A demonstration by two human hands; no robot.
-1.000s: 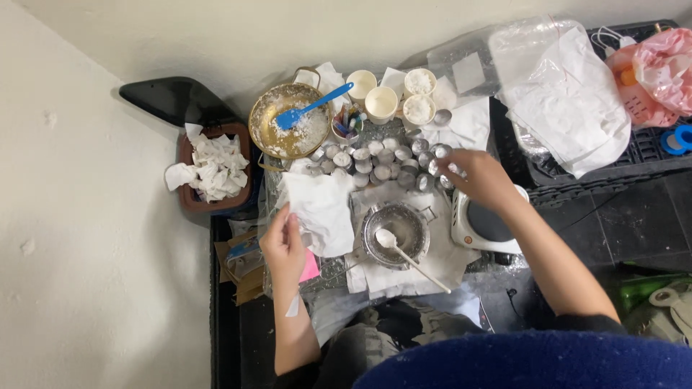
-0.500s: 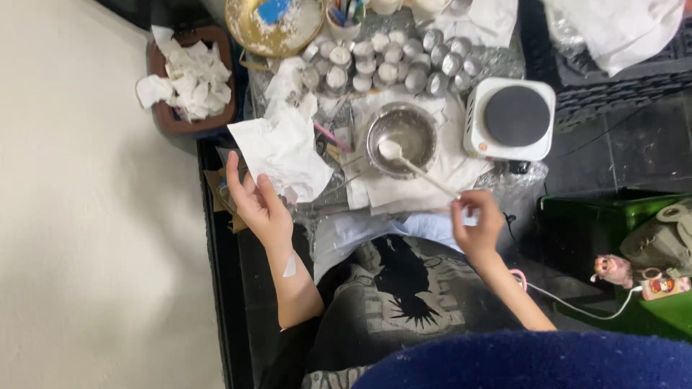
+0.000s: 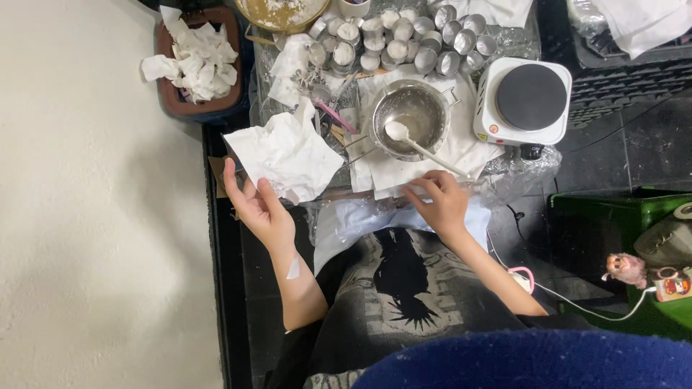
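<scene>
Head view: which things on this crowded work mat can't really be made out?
- Big bowl, head view: cut off by the top edge.
- Right hand: its fingertips curl under at the spoon handle's end, so the grip is unclear.
- Small metal cups: too small to tell all their contents.
- Left hand: whether it pinches the white tissue is unclear.

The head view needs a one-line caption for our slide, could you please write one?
Left hand lifts a crumpled white tissue; right hand rests by the spoon in a metal bowl.
</scene>
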